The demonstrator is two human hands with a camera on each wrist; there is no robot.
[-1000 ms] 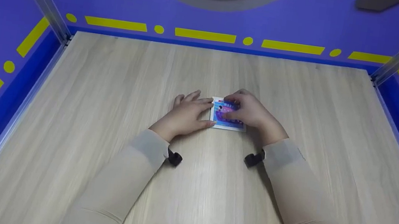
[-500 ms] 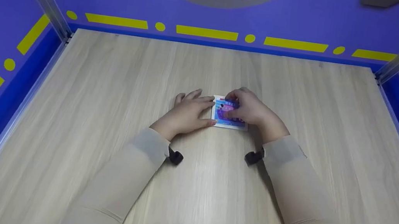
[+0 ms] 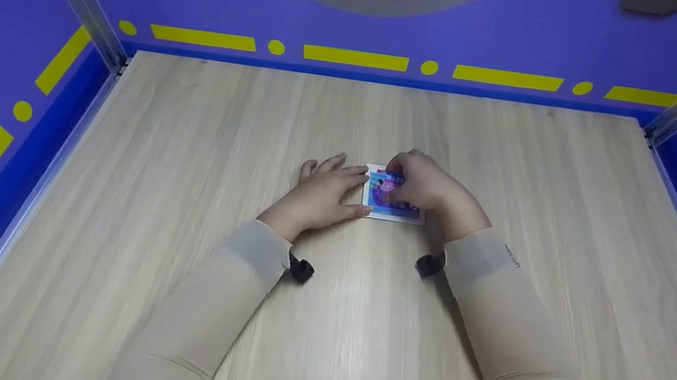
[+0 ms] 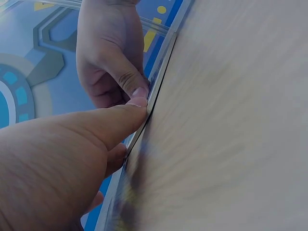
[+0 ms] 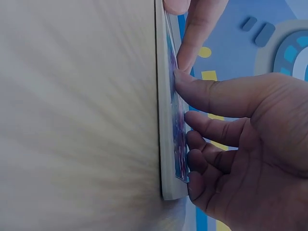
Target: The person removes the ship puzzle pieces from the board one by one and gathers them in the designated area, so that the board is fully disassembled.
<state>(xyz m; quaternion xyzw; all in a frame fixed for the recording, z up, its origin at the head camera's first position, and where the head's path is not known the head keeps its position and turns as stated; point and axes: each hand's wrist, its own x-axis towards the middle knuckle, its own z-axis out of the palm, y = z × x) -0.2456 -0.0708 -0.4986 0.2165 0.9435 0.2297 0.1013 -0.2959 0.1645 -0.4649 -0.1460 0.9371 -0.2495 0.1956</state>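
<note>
A small square board [image 3: 394, 216] with a white border and a blue, pink and purple picture lies flat on the table. My left hand [image 3: 319, 197] rests at its left side, fingers spread, thumb and index finger touching that edge. My right hand [image 3: 429, 183] is over the right part of the picture, fingers bent, covering much of it. In the right wrist view, the thumb and fingertips [image 5: 184, 82] touch the picture layer [image 5: 179, 130] on the thicker pale base [image 5: 165, 144]. Whether they pinch a piece is hidden. The left wrist view shows the left thumb [image 4: 122, 122] against the board's edge.
The wood-grain table [image 3: 223, 114] stretches around both hands. Purple-blue walls [image 3: 361, 31] with yellow markings stand along the back and both sides. A black wrist camera [image 3: 301, 270] sits on the left wrist, another camera [image 3: 430, 265] on the right.
Both hands stay at the board in nearly the same pose, with only slight movement of the right fingers over the picture. The whole head view has shifted slightly.
</note>
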